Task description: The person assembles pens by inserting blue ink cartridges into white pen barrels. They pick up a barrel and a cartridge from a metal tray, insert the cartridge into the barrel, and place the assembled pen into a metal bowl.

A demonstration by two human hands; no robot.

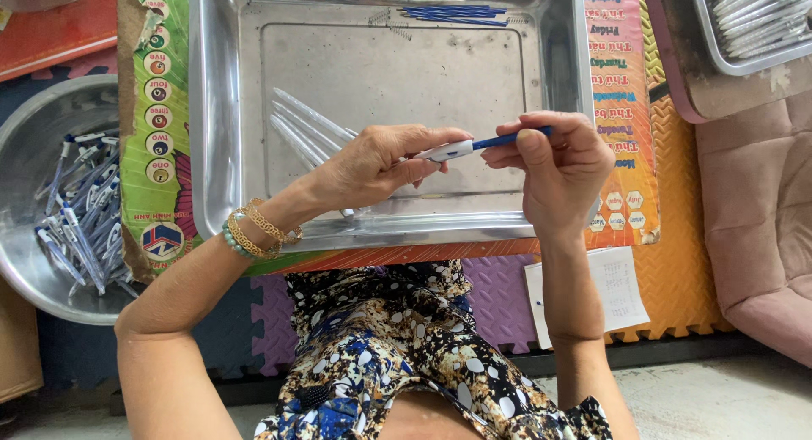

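My left hand (381, 162) pinches the white tip piece of a pen (451, 150) above a large steel tray (216, 135). My right hand (558, 161) grips the thin blue refill (499, 140) at the pen's other end. Both hands meet over the tray's front right part. Several clear pen barrels (304, 127) lie on the tray floor behind my left hand. A bundle of blue refills (452, 15) rests at the tray's far edge. Gold and bead bracelets (254, 231) circle my left wrist.
A round metal basin (25, 135) at the left holds several assembled blue and white pens (80, 211). Another steel tray (744, 63) with pale pen parts sits at the top right. A paper sheet (622, 288) lies by my right forearm. A pink cushion (761, 220) lies right.
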